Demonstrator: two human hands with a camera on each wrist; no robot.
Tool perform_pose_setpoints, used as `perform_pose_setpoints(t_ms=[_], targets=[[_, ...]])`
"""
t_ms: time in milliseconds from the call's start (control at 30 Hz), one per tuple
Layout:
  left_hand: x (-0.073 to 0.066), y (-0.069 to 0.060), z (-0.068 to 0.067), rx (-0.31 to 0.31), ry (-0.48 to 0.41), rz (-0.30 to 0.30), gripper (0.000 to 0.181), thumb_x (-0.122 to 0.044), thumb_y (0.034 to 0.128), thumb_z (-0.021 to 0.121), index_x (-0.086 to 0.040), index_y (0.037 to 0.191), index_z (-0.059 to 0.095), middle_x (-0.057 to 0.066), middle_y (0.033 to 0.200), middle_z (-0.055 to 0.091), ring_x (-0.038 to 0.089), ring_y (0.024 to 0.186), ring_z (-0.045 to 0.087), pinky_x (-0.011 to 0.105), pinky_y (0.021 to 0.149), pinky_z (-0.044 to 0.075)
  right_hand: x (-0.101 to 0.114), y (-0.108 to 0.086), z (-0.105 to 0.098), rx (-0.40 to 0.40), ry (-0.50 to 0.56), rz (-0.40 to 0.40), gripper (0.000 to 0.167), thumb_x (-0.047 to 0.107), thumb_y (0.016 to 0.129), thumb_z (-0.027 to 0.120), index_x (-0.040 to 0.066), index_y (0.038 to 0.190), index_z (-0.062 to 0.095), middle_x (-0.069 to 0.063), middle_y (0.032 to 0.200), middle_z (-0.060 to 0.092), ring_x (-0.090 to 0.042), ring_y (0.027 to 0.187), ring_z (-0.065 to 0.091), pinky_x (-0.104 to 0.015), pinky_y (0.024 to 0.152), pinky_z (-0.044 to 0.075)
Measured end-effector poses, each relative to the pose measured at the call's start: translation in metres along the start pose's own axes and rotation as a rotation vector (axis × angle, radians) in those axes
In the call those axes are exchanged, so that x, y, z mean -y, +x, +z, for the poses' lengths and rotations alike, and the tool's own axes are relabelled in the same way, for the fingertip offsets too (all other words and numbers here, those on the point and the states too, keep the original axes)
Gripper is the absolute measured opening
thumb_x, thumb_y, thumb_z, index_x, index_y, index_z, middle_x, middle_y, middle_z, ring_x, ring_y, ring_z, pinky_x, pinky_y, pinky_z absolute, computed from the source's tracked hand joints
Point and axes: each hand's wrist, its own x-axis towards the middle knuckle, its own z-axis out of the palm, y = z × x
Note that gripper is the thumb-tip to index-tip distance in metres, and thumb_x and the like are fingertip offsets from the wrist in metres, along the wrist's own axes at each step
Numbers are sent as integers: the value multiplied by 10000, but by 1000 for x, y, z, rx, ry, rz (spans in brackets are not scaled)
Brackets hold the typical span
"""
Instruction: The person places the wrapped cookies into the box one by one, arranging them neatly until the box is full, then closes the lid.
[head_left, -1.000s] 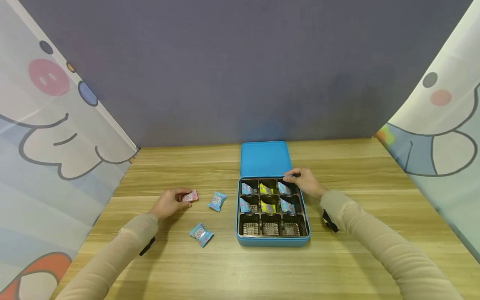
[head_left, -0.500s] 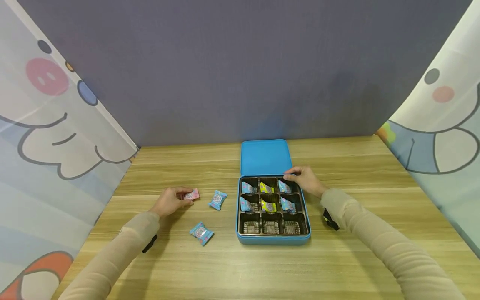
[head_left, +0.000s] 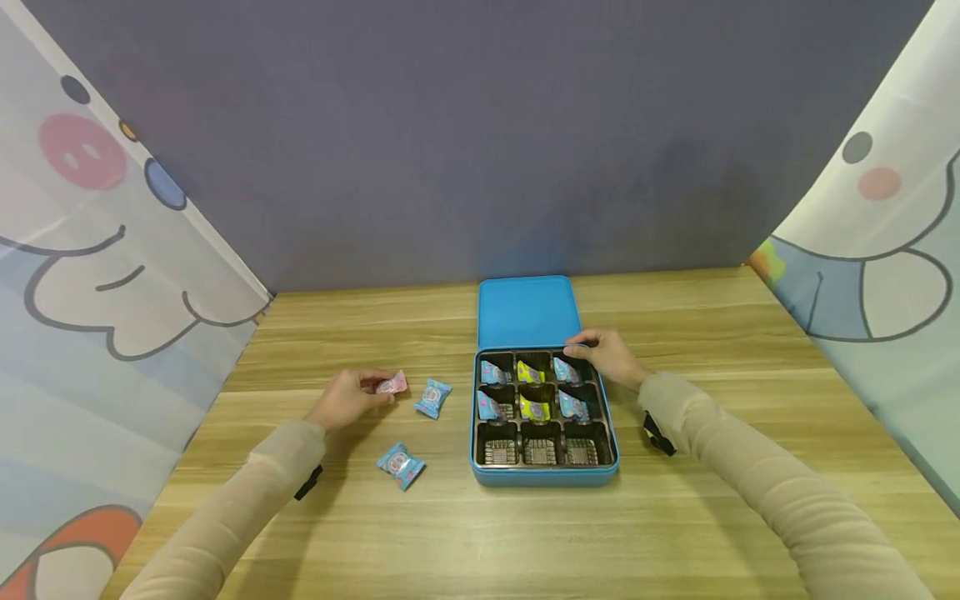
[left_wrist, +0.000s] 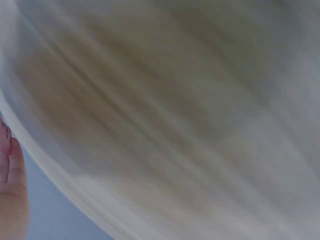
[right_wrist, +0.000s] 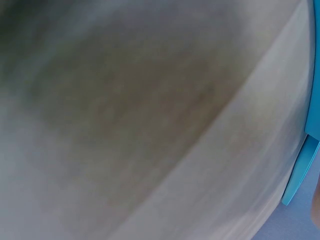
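Note:
In the head view my left hand (head_left: 345, 398) pinches a pink wrapped candy (head_left: 392, 383) between thumb and fingers, low over the table. Two blue wrapped candies, one nearby (head_left: 432, 398) and one closer to me (head_left: 401, 465), lie to its right. A blue tin (head_left: 543, 477) stands open with a black divided tray inside. Blue and yellow-green candies sit in the back and middle rows; the front row's compartments are bare. My right hand (head_left: 611, 358) holds the tin's back right corner, thumb on the rim. Sleeve cloth blocks most of both wrist views.
The tin's blue lid (head_left: 528, 312) lies folded back behind it, near the grey wall (head_left: 480, 150). Cartoon-printed cloths hang at the left (head_left: 150, 275) and right (head_left: 885, 250). Everything rests on a wood-grain table (head_left: 480, 542).
My left hand has moved slightly right and away from me with the pink candy, towards the nearer blue candy. My right hand stays at the tin's corner.

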Motion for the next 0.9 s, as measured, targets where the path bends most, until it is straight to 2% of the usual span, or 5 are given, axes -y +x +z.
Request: perform_pose_setpoints(t_ms=[167, 333, 400, 567, 900], targets=[[-16, 0, 3, 0, -33, 32, 360, -196, 781, 736, -98, 1119, 663, 130, 1179, 613, 311, 1093, 571, 241, 707, 551, 3, 1, -2, 4, -10, 0, 307, 255, 870, 633, 28, 1074, 667, -177, 1131, 606, -312, 1044, 554, -405, 888, 487], [-27, -4, 8, -4, -51, 61, 351, -174, 773, 740, -93, 1106, 667, 113, 1157, 628, 313, 1105, 564, 274, 773, 548, 4, 2, -2, 17, 2, -4, 289, 198, 879, 623, -6, 1081, 657, -199, 1123, 602, -329, 1030, 554, -417, 881, 489], [-28, -5, 10, -6, -53, 66, 355, -172, 769, 743, -90, 1106, 666, 102, 1135, 637, 283, 1061, 579, 259, 764, 541, 4, 3, -1, 23, 12, -6, 273, 160, 882, 619, -29, 1077, 652, -214, 1117, 601, -344, 1025, 553, -434, 879, 487], [-33, -7, 13, -18, -44, 84, 356, -185, 772, 743, -90, 1106, 667, 69, 1039, 657, 189, 870, 549, 188, 588, 466, 3, 2, -1, 26, 28, -14, 279, 158, 878, 624, -32, 1079, 652, -214, 1119, 600, -344, 1030, 551, -418, 880, 490], [-49, -14, 13, -30, -32, 156, 341, -167, 779, 733, -93, 1106, 666, 11, 894, 644, 186, 892, 562, 216, 676, 479, 1, -1, -3, 7, 3, -36, 293, 223, 873, 634, 15, 1076, 664, -190, 1124, 605, -338, 1054, 542, -406, 890, 481]])
